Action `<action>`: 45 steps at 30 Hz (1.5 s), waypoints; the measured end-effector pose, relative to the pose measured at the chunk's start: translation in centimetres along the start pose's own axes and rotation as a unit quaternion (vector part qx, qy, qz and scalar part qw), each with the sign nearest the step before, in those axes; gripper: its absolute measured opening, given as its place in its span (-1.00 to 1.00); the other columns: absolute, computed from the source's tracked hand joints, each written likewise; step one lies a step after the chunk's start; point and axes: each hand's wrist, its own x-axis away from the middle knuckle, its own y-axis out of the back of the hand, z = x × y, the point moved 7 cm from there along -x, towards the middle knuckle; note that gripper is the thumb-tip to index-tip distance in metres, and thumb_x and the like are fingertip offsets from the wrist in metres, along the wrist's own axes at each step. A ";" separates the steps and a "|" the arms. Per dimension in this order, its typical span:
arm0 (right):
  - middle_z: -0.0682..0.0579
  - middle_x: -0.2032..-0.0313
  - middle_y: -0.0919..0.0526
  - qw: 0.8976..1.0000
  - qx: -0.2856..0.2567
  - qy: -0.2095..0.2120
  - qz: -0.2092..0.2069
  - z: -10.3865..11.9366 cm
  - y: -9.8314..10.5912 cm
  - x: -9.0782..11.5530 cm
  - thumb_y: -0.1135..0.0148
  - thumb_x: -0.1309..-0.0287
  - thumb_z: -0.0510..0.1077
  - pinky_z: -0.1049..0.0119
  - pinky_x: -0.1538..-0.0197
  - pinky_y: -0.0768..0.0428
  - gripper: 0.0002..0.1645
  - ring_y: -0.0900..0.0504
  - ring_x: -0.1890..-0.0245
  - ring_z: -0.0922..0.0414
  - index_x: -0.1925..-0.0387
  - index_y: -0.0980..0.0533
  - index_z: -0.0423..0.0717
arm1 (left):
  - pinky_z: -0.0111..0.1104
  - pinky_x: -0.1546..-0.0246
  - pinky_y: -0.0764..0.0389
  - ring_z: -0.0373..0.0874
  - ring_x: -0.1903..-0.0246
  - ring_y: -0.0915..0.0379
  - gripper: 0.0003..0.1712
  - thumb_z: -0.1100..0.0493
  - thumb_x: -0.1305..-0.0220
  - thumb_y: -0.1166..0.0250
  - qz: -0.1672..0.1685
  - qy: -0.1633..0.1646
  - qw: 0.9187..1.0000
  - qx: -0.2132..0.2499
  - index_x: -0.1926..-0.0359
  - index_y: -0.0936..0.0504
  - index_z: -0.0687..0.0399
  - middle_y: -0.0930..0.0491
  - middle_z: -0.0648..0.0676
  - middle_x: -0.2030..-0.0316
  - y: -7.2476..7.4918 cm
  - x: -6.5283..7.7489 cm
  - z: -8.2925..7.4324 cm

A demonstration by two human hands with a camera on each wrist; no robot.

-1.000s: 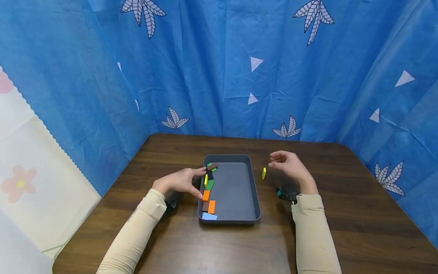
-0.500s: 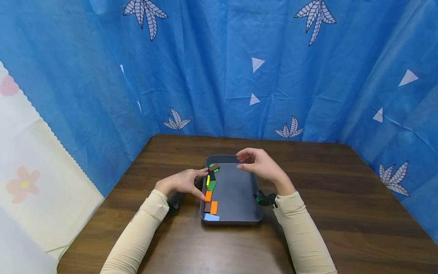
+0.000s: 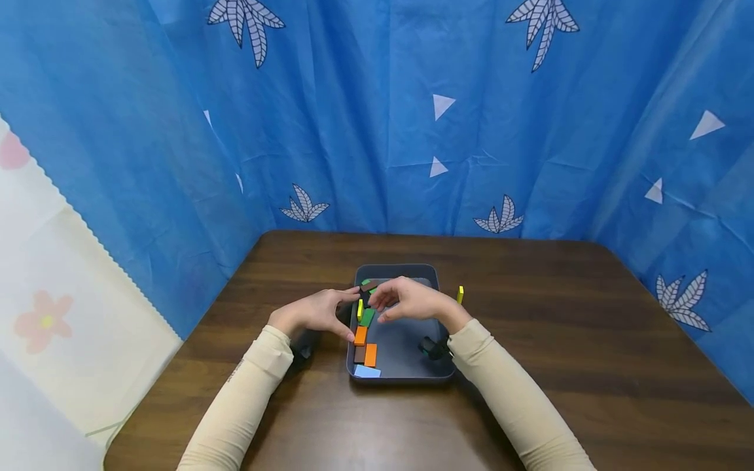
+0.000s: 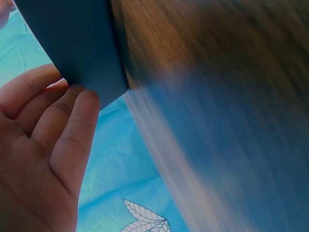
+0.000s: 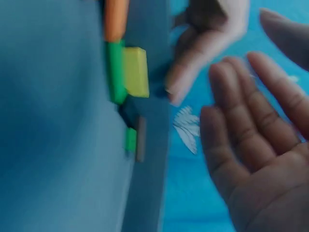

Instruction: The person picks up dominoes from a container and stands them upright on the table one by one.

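My left hand [image 3: 318, 311] rests at the left rim of a dark grey tray [image 3: 412, 379], fingers extended. In the left wrist view its fingertips lie against the tray's outer wall. Over the tray's left half hovers my right hand [image 3: 409, 299], holding nothing, fingers loosely bent. Beyond its fingertips a yellow block [image 3: 360, 310] stands on edge beside a green piece [image 3: 368, 318]. Toward the near end come an orange block [image 3: 360, 335], a brown block [image 3: 359, 354], another orange block [image 3: 370, 355] and a light-blue piece [image 3: 368, 371]. The black piece is partly hidden.
A second yellow block [image 3: 461, 294] stands on the wooden table [image 3: 530, 288] right of the tray, behind my right wrist. At the tray's far left corner lie a brown piece [image 3: 369, 286] and green ones. Blue curtains [image 3: 365, 131] hang behind the table.
My right hand has swung left from beside the yellow block on the table to above the tray's left side. My left hand stays at the left rim.
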 end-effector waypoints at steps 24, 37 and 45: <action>-0.01 0.06 -0.69 0.988 -0.016 -0.061 0.139 -2.5 -4.6 -1.8 -0.33 -0.16 -0.43 0.34 0.03 -0.66 -0.65 -0.60 0.18 0.18 0.01 -0.63 -0.19 | 0.14 -0.41 -0.27 0.16 -0.51 -0.09 0.13 -0.16 0.01 -0.57 0.004 -0.011 1.000 -0.007 -0.50 -0.26 0.15 -0.11 0.05 -0.56 0.1 0.1 -0.2; 0.10 0.19 -0.66 0.978 -0.025 -0.076 0.194 -2.9 -5.7 -1.6 -0.30 -0.19 -0.44 0.39 0.08 -0.65 -0.68 -0.56 0.25 0.22 0.05 -0.63 -0.12 | 0.14 -0.40 -0.27 0.16 -0.51 -0.09 0.12 -0.15 0.00 -0.57 0.009 -0.012 1.000 -0.008 -0.50 -0.26 0.15 -0.09 0.05 -0.56 0.0 0.3 -0.3; 0.08 0.23 -0.64 0.976 -0.025 -0.078 0.203 -2.8 -5.9 -1.6 -0.31 -0.15 -0.46 0.41 0.09 -0.63 -0.68 -0.53 0.27 0.20 0.07 -0.63 -0.17 | 0.11 -0.40 -0.29 0.16 -0.51 -0.08 0.12 -0.14 -0.01 -0.57 0.008 -0.017 1.000 -0.011 -0.50 -0.26 0.16 -0.09 0.07 -0.56 0.0 0.3 -0.3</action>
